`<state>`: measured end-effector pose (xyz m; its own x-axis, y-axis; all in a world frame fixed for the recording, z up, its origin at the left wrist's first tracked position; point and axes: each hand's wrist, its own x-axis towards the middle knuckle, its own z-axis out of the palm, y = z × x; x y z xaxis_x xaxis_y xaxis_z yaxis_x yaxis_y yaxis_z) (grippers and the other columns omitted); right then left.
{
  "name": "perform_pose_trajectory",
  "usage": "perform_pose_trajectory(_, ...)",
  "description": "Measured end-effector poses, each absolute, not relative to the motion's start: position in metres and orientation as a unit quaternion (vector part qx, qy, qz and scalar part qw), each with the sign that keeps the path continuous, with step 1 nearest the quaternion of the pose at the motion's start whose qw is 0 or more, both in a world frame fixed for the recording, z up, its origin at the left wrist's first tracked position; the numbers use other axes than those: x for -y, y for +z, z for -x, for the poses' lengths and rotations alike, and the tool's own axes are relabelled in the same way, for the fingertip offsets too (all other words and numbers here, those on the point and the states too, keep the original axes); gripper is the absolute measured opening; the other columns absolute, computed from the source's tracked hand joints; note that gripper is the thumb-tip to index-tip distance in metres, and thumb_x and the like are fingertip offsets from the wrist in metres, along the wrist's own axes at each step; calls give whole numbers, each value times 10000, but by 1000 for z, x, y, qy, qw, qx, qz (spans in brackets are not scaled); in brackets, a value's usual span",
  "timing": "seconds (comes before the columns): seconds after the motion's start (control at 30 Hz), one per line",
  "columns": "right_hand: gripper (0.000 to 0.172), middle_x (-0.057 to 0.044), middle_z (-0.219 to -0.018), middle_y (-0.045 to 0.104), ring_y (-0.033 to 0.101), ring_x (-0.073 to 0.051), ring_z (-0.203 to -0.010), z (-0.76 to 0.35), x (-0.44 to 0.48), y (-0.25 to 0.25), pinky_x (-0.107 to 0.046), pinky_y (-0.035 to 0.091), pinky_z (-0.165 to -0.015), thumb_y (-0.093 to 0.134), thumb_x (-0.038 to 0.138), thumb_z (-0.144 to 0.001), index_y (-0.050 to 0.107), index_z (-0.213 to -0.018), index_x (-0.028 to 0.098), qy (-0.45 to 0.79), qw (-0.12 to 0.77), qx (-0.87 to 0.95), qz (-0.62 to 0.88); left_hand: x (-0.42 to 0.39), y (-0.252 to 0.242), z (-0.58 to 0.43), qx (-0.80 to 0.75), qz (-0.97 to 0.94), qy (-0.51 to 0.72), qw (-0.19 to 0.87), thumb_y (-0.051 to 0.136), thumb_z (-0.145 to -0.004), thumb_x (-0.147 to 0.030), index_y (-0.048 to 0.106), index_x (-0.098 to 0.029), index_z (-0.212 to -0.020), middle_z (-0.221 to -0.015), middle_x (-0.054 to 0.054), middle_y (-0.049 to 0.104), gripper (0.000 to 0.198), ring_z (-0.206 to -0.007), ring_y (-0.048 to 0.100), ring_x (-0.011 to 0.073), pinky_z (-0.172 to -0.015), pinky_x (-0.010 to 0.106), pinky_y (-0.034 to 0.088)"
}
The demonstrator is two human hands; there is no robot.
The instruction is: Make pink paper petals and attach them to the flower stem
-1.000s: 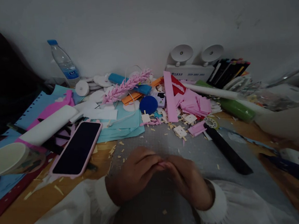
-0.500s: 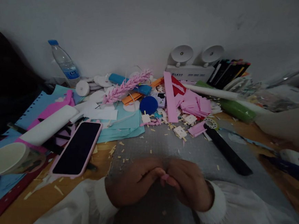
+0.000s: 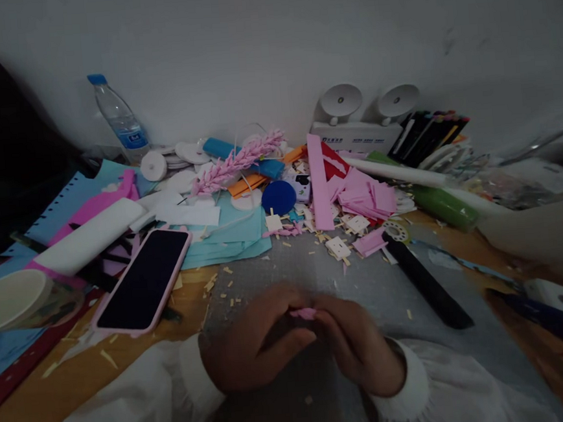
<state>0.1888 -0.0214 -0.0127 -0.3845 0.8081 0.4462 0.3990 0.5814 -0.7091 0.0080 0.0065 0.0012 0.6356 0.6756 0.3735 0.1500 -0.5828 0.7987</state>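
Over the grey cutting mat (image 3: 286, 269), my two hands meet in front of me. A small twisted bit of pink paper (image 3: 302, 314) sits between them. My right hand (image 3: 355, 342) pinches it between thumb and fingers. My left hand (image 3: 253, 343) has its thumb held away from its curved fingers, whose tips are against or beside the pink bit; motion blur hides the exact contact. To the right on the mat lies a craft knife with a black handle (image 3: 428, 281). Beyond my hands are a folded pink paper piece (image 3: 369, 243) and a small white square figure (image 3: 338, 249).
A phone (image 3: 145, 280) lies at the left, near a clear plastic cup (image 3: 20, 300). A water bottle (image 3: 121, 119) stands by the wall. Pink paper slips (image 3: 365, 194), a braided pink strand (image 3: 241, 162), teal sheets (image 3: 228, 247) and black pens (image 3: 434, 137) crowd the back.
My left thumb has come away from the pink bit and moved down, opening a gap under the fingers. The pink bit has risen slightly, still in my right hand.
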Motion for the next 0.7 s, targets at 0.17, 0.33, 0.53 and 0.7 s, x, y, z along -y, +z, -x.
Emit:
perform_pose_trajectory(0.17,293,17,-614,500,461,-117,-536,-186,22,-14,-235,320,-493,339,214,-994,477,-736,200,268,401,786,387,-5,-2,-8,-266,-866,330,265,393,-960,-208,550,-150,-937,-855,61,623,169,-796,558,169,-766,295,475)
perform_pose_trajectory(0.33,371,-2,-602,519,453,-128,-536,-186,21,-21,-259,313,-497,296,271,-1018,491,-713,189,174,378,824,385,-4,2,-8,-266,-839,337,333,341,-982,-286,525,-163,-739,-686,13,547,328,-660,498,142,-656,277,428)
perform_pose_trajectory(0.53,484,-10,-541,510,417,-140,-507,-189,18,-16,-287,266,-478,268,278,-1028,491,-608,190,49,362,869,334,-6,0,-9,-257,-663,243,660,399,-941,-453,447,-166,-595,-547,-37,417,452,-497,378,87,-473,223,297)
perform_pose_trajectory(0.7,473,-26,-538,544,442,-155,-509,-189,20,-12,-297,274,-478,294,262,-1020,528,-616,190,32,366,876,312,-6,-4,-10,-219,-532,186,796,453,-897,-510,439,-168,-587,-513,-42,422,463,-418,329,65,-409,213,243)
